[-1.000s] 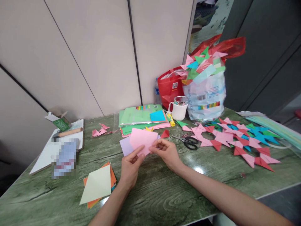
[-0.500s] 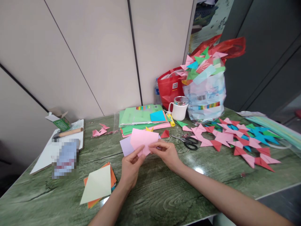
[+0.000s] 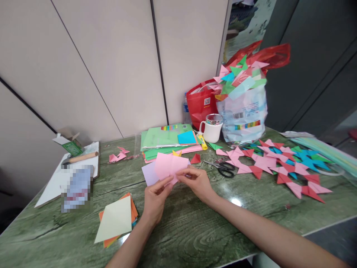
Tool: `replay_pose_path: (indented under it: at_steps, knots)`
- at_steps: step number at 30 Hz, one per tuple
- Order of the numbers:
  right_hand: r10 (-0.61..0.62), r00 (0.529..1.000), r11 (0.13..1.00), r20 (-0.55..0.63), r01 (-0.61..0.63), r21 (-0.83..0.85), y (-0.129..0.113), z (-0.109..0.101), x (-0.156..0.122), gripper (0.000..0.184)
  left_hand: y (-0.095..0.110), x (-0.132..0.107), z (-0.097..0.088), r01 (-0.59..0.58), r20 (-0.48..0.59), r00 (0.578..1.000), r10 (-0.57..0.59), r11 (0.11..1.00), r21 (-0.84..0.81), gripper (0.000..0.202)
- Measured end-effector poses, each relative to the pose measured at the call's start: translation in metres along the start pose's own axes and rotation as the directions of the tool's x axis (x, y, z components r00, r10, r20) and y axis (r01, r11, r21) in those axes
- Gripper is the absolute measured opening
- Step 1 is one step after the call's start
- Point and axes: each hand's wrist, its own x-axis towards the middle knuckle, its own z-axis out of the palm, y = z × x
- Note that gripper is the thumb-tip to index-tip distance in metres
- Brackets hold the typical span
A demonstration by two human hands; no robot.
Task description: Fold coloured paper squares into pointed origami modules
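A pink paper sheet (image 3: 169, 165) is held up just above the green wood-grain table (image 3: 195, 230), near its middle. My left hand (image 3: 155, 197) pinches its lower edge between thumb and fingers. My right hand (image 3: 196, 181) pinches the sheet's right side, fingers closed on it. The sheet looks slightly creased between the two hands. A lilac paper sheet (image 3: 149, 173) lies flat on the table right behind and left of the pink one.
A stack of pale yellow and orange sheets (image 3: 115, 220) lies front left. Black scissors (image 3: 223, 168) and many folded paper shapes (image 3: 281, 165) spread right. A white mug (image 3: 212, 128), a coloured paper stack (image 3: 167, 139) and stuffed bags (image 3: 242, 100) stand behind. A clipboard (image 3: 69, 175) lies far left.
Both hands have brought their pinches closer together, bending the pink sheet a little. Nothing else has moved.
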Motion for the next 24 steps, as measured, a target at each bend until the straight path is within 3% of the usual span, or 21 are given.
replay_pose_path:
  at_steps: [12,24]
  knots:
    - [-0.007,0.999,1.000,0.037,0.007,-0.011,-0.0002,-0.0002,-0.0003,0.008,0.0014,0.0005,0.0019,0.061,-0.015,0.998,-0.062,0.996,-0.064,0.034]
    - [0.171,0.972,0.970,0.159,-0.194,0.147,-0.0048,0.0021,-0.0021,0.028,-0.0010,0.0020,-0.0012,0.069,-0.008,0.998,-0.070,0.996,-0.053,0.037]
